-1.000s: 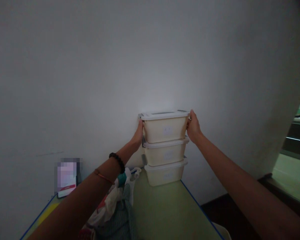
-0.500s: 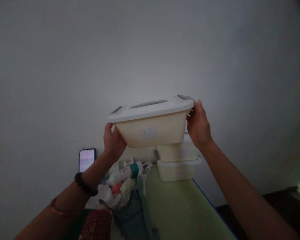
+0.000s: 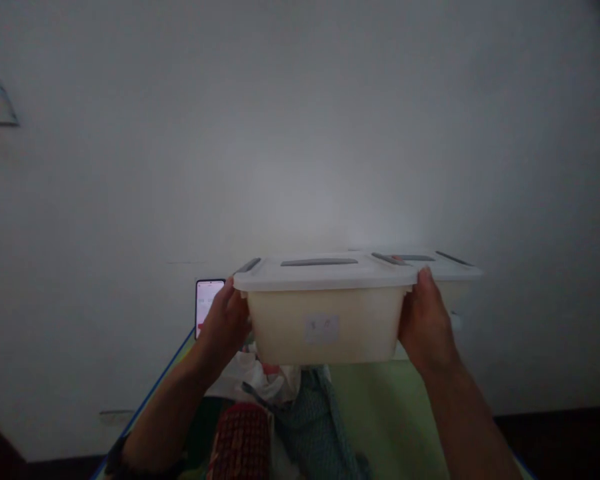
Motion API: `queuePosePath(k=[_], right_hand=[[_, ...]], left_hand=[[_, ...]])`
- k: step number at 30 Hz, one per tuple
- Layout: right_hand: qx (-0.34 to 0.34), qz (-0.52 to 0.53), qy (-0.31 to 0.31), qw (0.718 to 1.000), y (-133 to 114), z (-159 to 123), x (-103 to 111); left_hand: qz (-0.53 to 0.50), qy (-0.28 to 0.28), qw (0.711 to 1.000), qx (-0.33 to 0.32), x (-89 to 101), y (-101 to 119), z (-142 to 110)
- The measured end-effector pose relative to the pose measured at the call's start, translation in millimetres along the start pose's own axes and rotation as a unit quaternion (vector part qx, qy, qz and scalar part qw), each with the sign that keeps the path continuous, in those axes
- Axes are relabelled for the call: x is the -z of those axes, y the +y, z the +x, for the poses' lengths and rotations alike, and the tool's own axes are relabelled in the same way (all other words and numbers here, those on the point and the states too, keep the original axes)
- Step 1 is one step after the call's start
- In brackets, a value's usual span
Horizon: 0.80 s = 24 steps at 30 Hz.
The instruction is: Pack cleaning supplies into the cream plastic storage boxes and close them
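The left hand [image 3: 225, 323] grasps one end of the lidded box [image 3: 280, 327], and the right hand [image 3: 430, 327] grasps the other, its thumb at the corner of the white lid [image 3: 325, 275]. The fingers behind the ends are mostly hidden. Gripping opposite ends under the lid's rim probably shares the weight and keeps the box level. The box lies directly between the two hands, touching both, its label [image 3: 323, 329] facing the wearer, and it seems to be raised above the green counter [image 3: 393, 420].

Behind it, beyond the right hand, a second lid [image 3: 455, 267] shows, partly covered. Below the box are crumpled white material [image 3: 235, 377], a teal cloth [image 3: 313, 417] and a red textured item [image 3: 243, 440]. Past the left hand, a phone [image 3: 207, 300] stands nearly upright, perhaps propped against the wall [image 3: 300, 147].
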State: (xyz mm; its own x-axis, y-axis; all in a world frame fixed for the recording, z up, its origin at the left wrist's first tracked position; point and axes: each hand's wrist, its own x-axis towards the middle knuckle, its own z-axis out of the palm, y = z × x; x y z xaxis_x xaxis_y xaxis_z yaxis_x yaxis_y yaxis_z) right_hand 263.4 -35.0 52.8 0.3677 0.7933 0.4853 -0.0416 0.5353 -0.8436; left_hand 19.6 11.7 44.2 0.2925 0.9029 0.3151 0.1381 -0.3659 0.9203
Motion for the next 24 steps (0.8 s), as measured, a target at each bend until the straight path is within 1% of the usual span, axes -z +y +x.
queuePosePath(k=[3,5,7,9,11,13,14,16,18,20,22,24], right_hand=[[-0.021,-0.011,-0.010,1.000,-5,8,13],[-0.026,-0.016,-0.016,0.999,-9,11,23],[-0.032,-0.024,-0.032,0.999,-11,12,32],[-0.056,-0.062,-0.053,0.995,-9,10,36],[-0.076,-0.129,-0.082,0.985,-8,5,34],[-0.063,-0.195,-0.113,0.972,-6,-1,28],[-0.043,-0.223,-0.125,0.966,-5,-3,26],[0.000,-0.275,-0.141,0.951,-3,-7,23],[0.020,-0.327,-0.165,0.930,0,-9,26],[0.023,-0.372,-0.200,0.906,3,-11,33],[0.027,-0.409,-0.225,0.884,7,-13,41],[0.031,-0.440,-0.237,0.866,11,-14,47]], left_hand=[[-0.065,-0.016,0.996,0.051,5.7,-14,4],[-0.071,-0.034,0.995,0.063,15.0,-19,0],[-0.051,-0.057,0.995,0.059,26.7,-19,-8],[-0.026,-0.083,0.994,0.067,36.4,-15,-18],[0.054,-0.089,0.991,0.082,41.0,-10,-26],[0.127,-0.069,0.986,0.084,40.6,-6,-29],[0.150,-0.051,0.984,0.083,39.5,-4,-30],[0.156,-0.002,0.983,0.098,37.3,-1,-29],[0.099,0.040,0.986,0.131,36.1,1,-27],[0.023,0.060,0.986,0.155,35.3,4,-26],[-0.014,0.053,0.986,0.159,33.6,6,-26],[-0.016,0.032,0.985,0.167,30.6,6,-27]])
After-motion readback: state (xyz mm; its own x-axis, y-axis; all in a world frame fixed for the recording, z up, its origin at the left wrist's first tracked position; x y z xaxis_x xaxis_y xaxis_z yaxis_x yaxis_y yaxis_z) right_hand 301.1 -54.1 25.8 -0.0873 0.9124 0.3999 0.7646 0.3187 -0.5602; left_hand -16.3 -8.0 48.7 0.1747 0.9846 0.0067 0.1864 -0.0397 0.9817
